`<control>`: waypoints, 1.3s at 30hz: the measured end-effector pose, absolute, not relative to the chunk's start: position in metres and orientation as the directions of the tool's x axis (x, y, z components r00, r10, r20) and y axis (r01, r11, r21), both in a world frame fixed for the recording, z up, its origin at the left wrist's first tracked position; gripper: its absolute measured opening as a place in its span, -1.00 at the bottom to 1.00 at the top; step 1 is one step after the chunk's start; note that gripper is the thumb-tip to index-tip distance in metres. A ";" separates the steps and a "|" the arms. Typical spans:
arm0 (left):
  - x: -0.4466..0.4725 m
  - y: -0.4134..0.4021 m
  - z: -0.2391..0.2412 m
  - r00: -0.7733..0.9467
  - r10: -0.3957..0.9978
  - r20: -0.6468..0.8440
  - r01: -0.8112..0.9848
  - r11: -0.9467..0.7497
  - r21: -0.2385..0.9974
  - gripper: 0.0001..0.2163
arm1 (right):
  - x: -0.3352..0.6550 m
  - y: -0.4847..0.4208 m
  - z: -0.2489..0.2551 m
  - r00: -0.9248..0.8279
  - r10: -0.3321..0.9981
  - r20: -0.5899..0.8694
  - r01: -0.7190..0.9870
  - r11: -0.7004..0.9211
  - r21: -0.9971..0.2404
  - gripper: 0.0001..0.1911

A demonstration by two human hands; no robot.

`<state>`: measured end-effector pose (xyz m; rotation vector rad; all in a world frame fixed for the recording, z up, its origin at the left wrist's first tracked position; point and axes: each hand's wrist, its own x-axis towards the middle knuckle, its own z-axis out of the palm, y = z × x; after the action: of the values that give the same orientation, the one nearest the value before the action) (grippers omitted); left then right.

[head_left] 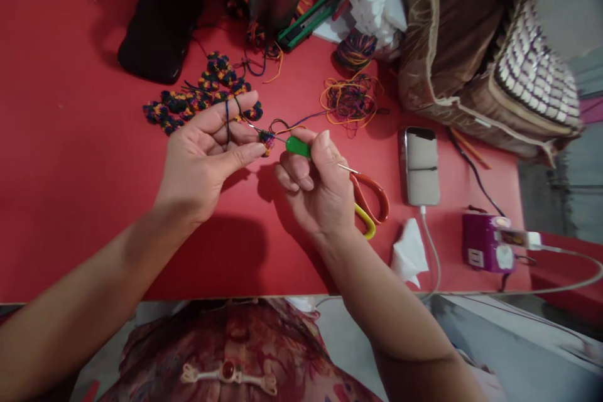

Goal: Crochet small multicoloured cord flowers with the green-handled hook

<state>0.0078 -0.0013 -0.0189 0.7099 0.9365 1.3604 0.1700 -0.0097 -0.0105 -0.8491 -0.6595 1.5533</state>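
My left hand (202,151) pinches a small multicoloured crochet piece (267,139) between thumb and fingers, with dark yarn looped around its raised index finger. In my right hand (320,182) is a crochet hook with a green handle (298,147), gripped between thumb and index finger. The hook's thin metal shaft reaches the crochet piece. From there a strand runs right to a loose tangle of multicoloured yarn (351,100). Finished-looking crochet pieces (179,103) in dark, yellow and pink yarn lie behind my left hand, partly covered by it.
Scissors (372,198) with red and yellow handles lie beside my right hand. A black case (160,28), green cutter (308,22) and yarn ball (355,50) are farther back. Rightward are a brown bag (452,31), a cabled phone (421,166), white tissue (409,254) and purple box (487,242).
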 end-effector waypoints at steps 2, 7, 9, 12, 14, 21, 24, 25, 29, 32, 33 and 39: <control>0.005 0.000 -0.018 -0.022 0.991 -0.129 -0.482 0.103 0.870 -0.54 | 0.171 -0.010 -0.011 -0.072 0.985 -0.156 -0.572 -0.169 -0.803 -0.83; 0.004 0.003 -0.018 -0.020 0.997 -0.079 -0.478 0.060 0.876 -0.55 | 0.172 -0.013 -0.011 -0.118 0.978 -0.169 -0.542 -0.206 -0.814 -0.79; 0.004 0.002 -0.018 -0.020 0.995 -0.094 -0.472 0.073 0.879 -0.57 | 0.173 -0.013 -0.010 -0.146 0.975 -0.165 -0.550 -0.219 -0.806 -0.79; 0.006 0.000 -0.016 0.015 0.988 -0.156 -0.488 0.143 0.861 -0.63 | 0.173 -0.012 -0.008 -0.166 0.969 -0.185 -0.553 -0.247 -0.796 -0.82; 0.006 -0.001 -0.013 0.056 0.976 -0.211 -0.524 0.208 0.826 -0.61 | 0.174 -0.012 -0.007 -0.168 0.964 -0.207 -0.564 -0.267 -0.782 -0.84; -0.003 0.005 -0.014 0.264 0.930 -0.257 -0.626 0.368 0.687 -0.59 | 0.178 -0.007 -0.014 -0.275 0.943 -0.189 -0.617 -0.323 -0.718 -0.82; -0.007 0.007 -0.017 0.287 0.920 -0.268 -0.590 0.390 0.707 -0.58 | 0.179 -0.006 -0.016 -0.321 0.933 -0.161 -0.624 -0.337 -0.705 -0.82; -0.007 0.007 -0.017 0.275 0.923 -0.268 -0.574 0.381 0.725 -0.58 | 0.179 -0.006 -0.016 -0.325 0.932 -0.161 -0.624 -0.340 -0.703 -0.82; -0.005 0.005 -0.015 0.193 0.959 -0.209 -0.541 0.282 0.792 -0.58 | 0.178 -0.006 -0.015 -0.300 0.935 -0.190 -0.612 -0.341 -0.713 -0.81; -0.001 0.003 -0.013 0.133 0.980 -0.146 -0.555 0.195 0.809 -0.57 | 0.177 -0.006 -0.016 -0.262 0.942 -0.208 -0.588 -0.327 -0.740 -0.80; 0.000 0.003 -0.013 0.104 0.985 -0.137 -0.558 0.172 0.812 -0.56 | 0.177 -0.006 -0.017 -0.248 0.947 -0.204 -0.583 -0.313 -0.750 -0.78; 0.000 0.000 -0.013 0.082 0.971 -0.223 -0.525 0.232 0.819 -0.47 | 0.174 -0.016 -0.019 -0.076 0.996 -0.057 -0.433 -0.084 -0.898 -0.76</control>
<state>-0.0003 0.0000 -0.0134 0.6367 0.8851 1.2375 0.1738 -0.0156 -0.0194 -0.8888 -0.8755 1.4862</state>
